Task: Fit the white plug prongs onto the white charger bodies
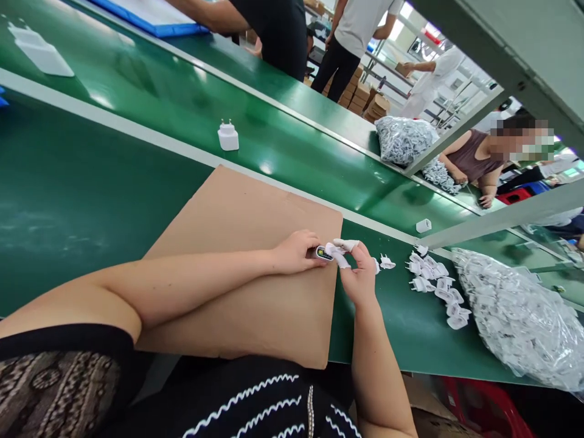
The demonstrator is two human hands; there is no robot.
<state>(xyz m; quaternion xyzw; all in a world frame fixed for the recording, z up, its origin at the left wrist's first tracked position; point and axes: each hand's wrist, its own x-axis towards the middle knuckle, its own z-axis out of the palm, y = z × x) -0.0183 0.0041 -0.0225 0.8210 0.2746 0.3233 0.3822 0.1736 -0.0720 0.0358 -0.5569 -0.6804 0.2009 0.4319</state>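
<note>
My left hand is closed around a small dark part with a label at the right edge of a brown cardboard sheet. My right hand, its fingertips wrapped in white tape, pinches a small white plug piece against that part. The two hands meet above the green bench. To the right of my hands lies a loose pile of white plug pieces, with two single ones nearer to my fingers.
A clear bag full of white parts lies at the right. A white charger stands on the green conveyor belt, another piece farther along. A second bag sits beyond. Other people work across the line.
</note>
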